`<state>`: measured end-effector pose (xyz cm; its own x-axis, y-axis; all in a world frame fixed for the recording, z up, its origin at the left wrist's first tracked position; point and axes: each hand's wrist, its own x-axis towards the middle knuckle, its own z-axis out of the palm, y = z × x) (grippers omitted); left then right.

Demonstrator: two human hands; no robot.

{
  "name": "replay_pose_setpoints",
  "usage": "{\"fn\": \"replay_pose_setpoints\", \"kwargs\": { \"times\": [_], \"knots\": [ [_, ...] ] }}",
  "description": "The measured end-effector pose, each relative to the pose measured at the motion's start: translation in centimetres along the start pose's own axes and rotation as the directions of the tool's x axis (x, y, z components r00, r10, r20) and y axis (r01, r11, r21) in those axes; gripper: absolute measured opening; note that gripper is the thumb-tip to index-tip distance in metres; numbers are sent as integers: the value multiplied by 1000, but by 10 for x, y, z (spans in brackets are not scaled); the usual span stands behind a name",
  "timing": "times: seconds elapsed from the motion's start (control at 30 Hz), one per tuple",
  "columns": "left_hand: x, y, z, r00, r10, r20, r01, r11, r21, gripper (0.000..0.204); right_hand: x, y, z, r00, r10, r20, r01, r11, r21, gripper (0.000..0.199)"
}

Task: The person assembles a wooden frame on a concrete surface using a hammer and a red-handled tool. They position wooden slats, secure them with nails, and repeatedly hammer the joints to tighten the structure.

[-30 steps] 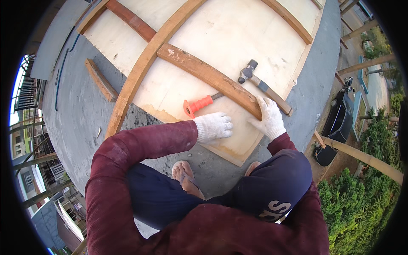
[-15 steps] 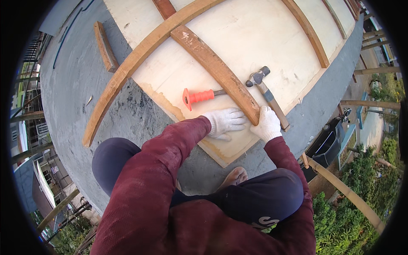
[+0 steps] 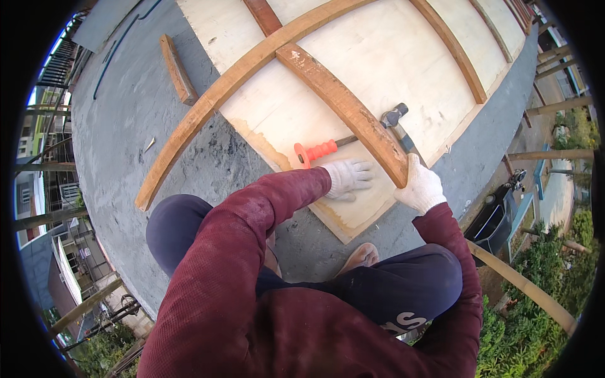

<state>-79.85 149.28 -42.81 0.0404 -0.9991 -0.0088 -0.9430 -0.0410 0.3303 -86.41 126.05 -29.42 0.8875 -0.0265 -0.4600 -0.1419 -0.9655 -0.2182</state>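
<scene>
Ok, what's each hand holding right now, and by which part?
The right hand grips the near end of the reddish wooden batten. The left hand lies flat on the plywood sheet, holding nothing.

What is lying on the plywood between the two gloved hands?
In the head view, only bare plywood sheet lies between the left hand and the right hand. The chisel with the orange grip lies just above the left hand.

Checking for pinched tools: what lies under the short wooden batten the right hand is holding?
Under the batten lies the plywood sheet. The orange-handled chisel's steel shank runs beneath it, tip hidden. A hammer lies just beyond; its handle is mostly covered.
</scene>
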Motion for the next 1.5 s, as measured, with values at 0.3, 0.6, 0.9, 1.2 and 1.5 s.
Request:
{"fn": "replay_pose_setpoints", "kwargs": {
  "times": [0.3, 0.6, 0.9, 1.2, 1.5],
  "knots": [
    [-6, 37, -20, 724, -683, 92, 537, 475, -697, 65, -13, 5, 27, 987, -125, -101, 154, 919, 364, 83],
    [-33, 52, -101, 907, -402, 127, 381, 910, 164, 75, 13, 28, 66, 980, -31, -197, 71, 978, 197, 82],
    [-19, 48, -26, 647, -563, 515, 751, 587, -303, 71, 16, 30, 70, 982, -48, -183, 96, 961, 261, 88],
    [-79, 24, -116, 583, -350, 734, 711, -218, -668, 43, 14, 29, 95, 960, -14, -278, 103, 945, 310, 91],
    [-128, -73, -133, 891, -453, 37, -194, -452, -871, 28, 10, 6, 89, 958, 0, -286, 111, 922, 372, 83]
  ]
}}
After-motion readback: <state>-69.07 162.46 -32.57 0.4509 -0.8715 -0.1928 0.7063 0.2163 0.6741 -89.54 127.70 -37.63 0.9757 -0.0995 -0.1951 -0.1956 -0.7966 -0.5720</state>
